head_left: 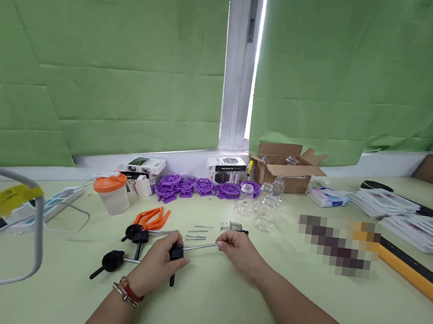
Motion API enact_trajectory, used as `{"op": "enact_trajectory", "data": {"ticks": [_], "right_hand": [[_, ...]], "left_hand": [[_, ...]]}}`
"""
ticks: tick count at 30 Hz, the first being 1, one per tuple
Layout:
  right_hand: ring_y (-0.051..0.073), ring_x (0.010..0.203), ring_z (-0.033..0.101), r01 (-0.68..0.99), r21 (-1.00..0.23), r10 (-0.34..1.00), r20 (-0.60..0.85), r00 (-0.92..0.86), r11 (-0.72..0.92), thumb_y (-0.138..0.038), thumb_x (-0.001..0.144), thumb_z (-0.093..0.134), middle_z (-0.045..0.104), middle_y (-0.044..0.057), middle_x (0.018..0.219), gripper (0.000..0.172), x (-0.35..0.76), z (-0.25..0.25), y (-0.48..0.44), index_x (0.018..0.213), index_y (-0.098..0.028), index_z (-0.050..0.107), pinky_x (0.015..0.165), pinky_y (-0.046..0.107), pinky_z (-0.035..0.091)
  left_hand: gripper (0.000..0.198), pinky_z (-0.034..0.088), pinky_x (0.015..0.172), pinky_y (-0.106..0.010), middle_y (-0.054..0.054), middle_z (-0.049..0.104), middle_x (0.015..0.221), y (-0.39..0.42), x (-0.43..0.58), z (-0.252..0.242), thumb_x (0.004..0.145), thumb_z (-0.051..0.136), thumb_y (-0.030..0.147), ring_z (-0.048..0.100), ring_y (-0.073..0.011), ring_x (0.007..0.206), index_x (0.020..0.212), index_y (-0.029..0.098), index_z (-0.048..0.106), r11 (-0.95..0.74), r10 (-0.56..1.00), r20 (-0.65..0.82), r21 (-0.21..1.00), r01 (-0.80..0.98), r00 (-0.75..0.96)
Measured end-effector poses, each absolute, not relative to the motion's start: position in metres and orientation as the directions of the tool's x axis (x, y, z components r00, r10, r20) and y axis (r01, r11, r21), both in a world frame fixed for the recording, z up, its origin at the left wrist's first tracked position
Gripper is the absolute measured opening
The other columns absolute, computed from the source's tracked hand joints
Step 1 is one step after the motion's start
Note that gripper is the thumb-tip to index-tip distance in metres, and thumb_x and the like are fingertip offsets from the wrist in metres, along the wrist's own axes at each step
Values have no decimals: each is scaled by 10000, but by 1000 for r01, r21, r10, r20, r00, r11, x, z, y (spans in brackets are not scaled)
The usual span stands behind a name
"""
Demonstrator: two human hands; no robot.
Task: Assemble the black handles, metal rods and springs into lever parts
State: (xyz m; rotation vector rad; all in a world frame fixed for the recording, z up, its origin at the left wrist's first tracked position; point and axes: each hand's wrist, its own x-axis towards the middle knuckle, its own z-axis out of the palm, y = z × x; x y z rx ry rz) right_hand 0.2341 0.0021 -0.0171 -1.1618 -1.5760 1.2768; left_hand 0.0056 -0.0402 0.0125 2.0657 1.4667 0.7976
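My left hand (159,261) is closed around a black plastic knob piece (176,252) with a short stem pointing down. A thin metal rod (201,246) runs from this piece to the right. My right hand (240,251) pinches the rod's far end between thumb and fingertips. Just left of my left hand lie similar black knob pieces with rods, one at the front (113,261) and others behind it (137,234). Beyond my hands are several loose metal rods (196,238), coil springs (235,226) and orange plastic handles (153,219). A small black part beside my right hand is partly hidden.
Purple plastic wheels (203,186), clear glass jars (263,221) and an open cardboard box (289,179) line the back. An orange-lidded cup (112,194), a power strip (59,205) and a white metal frame (38,235) stand left. Paper stacks (383,203) lie right.
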Motion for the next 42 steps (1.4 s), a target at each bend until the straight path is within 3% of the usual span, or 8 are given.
{"op": "enact_trajectory", "data": {"ticks": [8,33,42], "right_hand": [[85,494,282,245,-970,960,-69,-272,-1,-402,756,525,392,-42,553,254,233,-15,-2,648,-173,540,493,230,236],[80,453,259,229,-973,946,-64,-317,11,-560,781,456,390,-41,526,421,229,-19,-5,603,-180,490,457,235,215],[77,479,324,183,-983,951,-74,-300,-19,-551,797,448,449,-17,588,417,228,-21,-3,649,-169,524,456,216,245]], "left_hand": [[174,329,606,-240,31,461,719,-41,5,13,705,585,284,409,-133,659,780,204,450,-323,945,199,672,666,258],[168,347,614,-242,20,482,730,-41,3,12,702,582,292,425,-138,673,797,200,478,-320,946,200,701,637,255],[155,348,608,-234,23,479,725,-40,4,11,710,583,271,418,-131,668,796,199,474,-321,946,205,717,619,253]]}}
